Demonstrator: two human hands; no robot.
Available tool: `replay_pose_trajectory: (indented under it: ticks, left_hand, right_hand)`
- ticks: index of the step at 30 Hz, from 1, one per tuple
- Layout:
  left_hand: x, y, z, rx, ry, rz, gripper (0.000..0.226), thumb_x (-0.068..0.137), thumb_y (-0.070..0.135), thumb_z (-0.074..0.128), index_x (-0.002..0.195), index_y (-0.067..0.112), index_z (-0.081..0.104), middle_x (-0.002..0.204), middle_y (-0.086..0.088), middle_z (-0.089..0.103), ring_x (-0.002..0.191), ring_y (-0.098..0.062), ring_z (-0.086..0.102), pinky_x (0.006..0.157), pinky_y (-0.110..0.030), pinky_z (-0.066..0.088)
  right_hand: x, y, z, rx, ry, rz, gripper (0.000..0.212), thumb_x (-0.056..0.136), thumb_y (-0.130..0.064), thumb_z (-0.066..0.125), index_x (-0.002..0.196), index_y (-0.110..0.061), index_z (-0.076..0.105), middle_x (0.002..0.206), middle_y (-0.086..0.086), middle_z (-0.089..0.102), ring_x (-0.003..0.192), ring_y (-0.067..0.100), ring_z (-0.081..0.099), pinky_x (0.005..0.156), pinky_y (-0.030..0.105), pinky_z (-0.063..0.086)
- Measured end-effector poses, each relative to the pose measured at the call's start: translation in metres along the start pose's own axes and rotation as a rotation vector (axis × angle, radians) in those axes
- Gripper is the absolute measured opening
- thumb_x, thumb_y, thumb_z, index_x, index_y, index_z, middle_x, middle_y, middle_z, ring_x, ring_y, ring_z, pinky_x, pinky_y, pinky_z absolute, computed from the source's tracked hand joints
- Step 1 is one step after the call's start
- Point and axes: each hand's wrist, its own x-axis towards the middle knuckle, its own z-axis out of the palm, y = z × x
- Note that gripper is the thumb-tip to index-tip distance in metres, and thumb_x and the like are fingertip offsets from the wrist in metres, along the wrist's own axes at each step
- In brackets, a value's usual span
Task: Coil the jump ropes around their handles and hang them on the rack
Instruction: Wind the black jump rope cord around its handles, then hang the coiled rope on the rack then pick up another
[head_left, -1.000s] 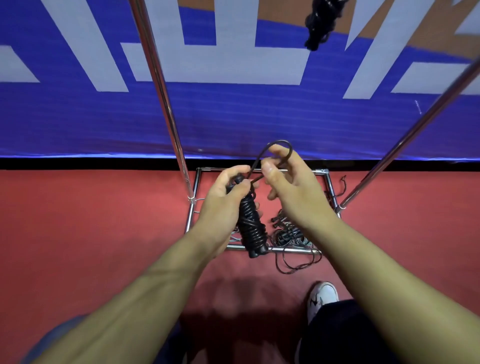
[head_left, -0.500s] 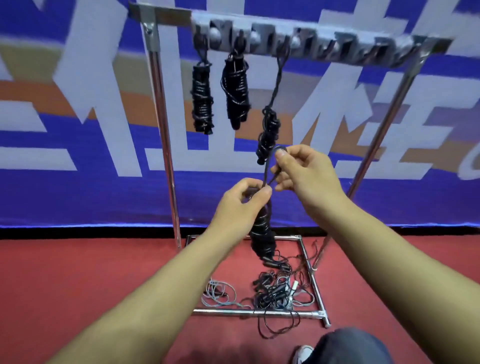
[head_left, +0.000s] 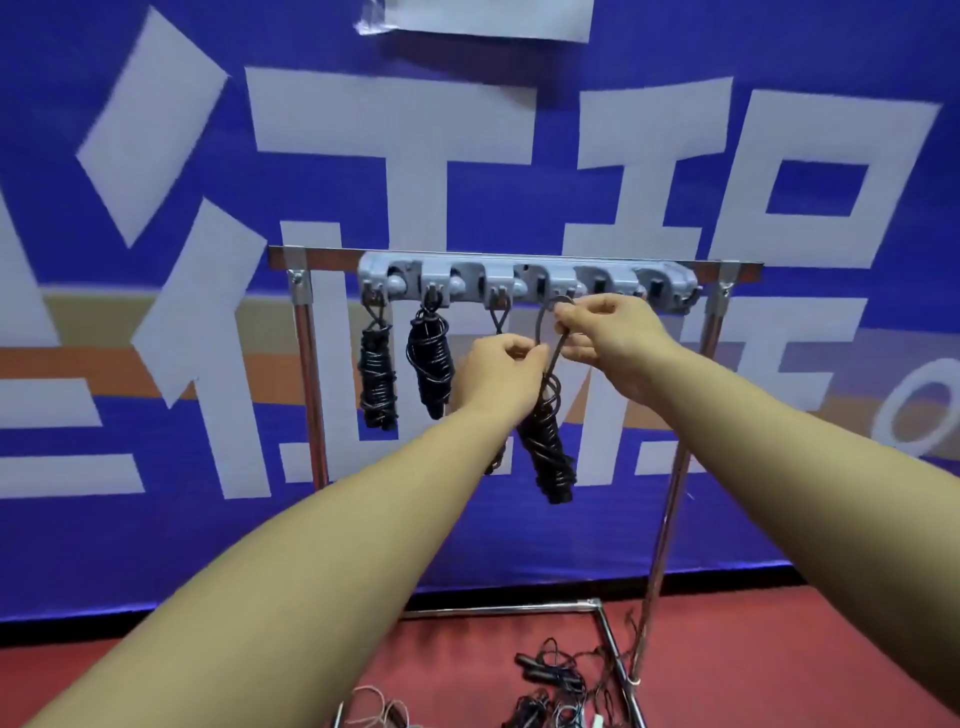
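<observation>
Here both hands (head_left: 550, 358) pinch the coiled rope's loop (head_left: 546, 332) just under the rack (head_left: 524, 280).

The red floor (head_left: 779, 649) carried the chrome rack (head_left: 670, 483), its base frame resting flat. Inside that base, a tangle of loose black jump ropes (head_left: 550, 686) lay on the floor, pale cords (head_left: 369, 709) just beside it.

Both hands (head_left: 498, 371) hold coiled rope (head_left: 548, 447) at rack (head_left: 524, 278).

Both hands raised — rope loop (head_left: 551, 332) now at rack hooks (head_left: 563, 288)
</observation>
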Motion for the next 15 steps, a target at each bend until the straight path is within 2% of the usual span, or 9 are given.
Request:
replay_pose_trajectory:
  ticks: [2, 4, 8, 12, 15]
  left_hand:
    - [0.012, 0.016, 0.003, 0.046, 0.0, 0.014, 0.016, 0.093, 0.044, 0.061, 0.093, 0.031, 0.072, 0.084, 0.016, 0.068, 0.084, -0.012, 0.063, 0.065, -0.025, 0.043]
    - [0.024, 0.026, 0.008, 0.081, 0.01, 0.01, 0.019, 0.095, 0.043, 0.059, 0.098, 0.03, 0.072, 0.093, 0.009, 0.069, 0.087, -0.016, 0.063, 0.071, -0.027, 0.045]
    - [0.042, 0.031, 0.021, 0.132, 0.029, -0.016, 0.02, 0.097, 0.045, 0.053, 0.089, 0.033, 0.066, 0.095, 0.009, 0.068, 0.09, -0.019, 0.062, 0.077, -0.032, 0.049]
    - [0.047, 0.02, 0.033, 0.18, -0.024, -0.038, 0.024, 0.1, 0.037, 0.052, 0.09, 0.025, 0.071, 0.08, 0.008, 0.062, 0.08, -0.019, 0.058, 0.067, -0.029, 0.042]
    - [0.045, 0.005, 0.041, 0.13, -0.037, -0.068, 0.021, 0.098, 0.03, 0.053, 0.084, 0.028, 0.069, 0.082, 0.006, 0.07, 0.078, -0.02, 0.064, 0.056, -0.027, 0.038]
  right_hand:
    - [0.018, -0.004, -0.006, -0.047, 0.083, -0.057, 0.013, 0.091, -0.014, 0.071, 0.091, -0.002, 0.065, 0.079, 0.01, 0.066, 0.065, 0.017, 0.061, 0.062, 0.025, 0.058]
    - [0.036, -0.003, -0.011, -0.143, 0.186, -0.137, 0.01, 0.089, -0.016, 0.072, 0.085, -0.008, 0.069, 0.077, 0.01, 0.07, 0.066, 0.02, 0.068, 0.067, 0.03, 0.061]
    - [0.063, 0.006, -0.016, -0.194, 0.296, -0.18, 0.01, 0.092, -0.02, 0.068, 0.089, -0.011, 0.071, 0.08, 0.012, 0.073, 0.065, 0.02, 0.072, 0.07, 0.037, 0.063]
    - [0.07, 0.024, -0.017, -0.282, 0.254, -0.122, 0.011, 0.092, -0.018, 0.065, 0.087, -0.011, 0.07, 0.075, 0.008, 0.073, 0.055, 0.013, 0.066, 0.071, 0.039, 0.063]
    - [0.062, 0.035, -0.016, -0.25, 0.188, -0.097, 0.008, 0.095, -0.018, 0.063, 0.097, -0.012, 0.067, 0.09, 0.011, 0.072, 0.063, 0.016, 0.064, 0.061, 0.032, 0.06]
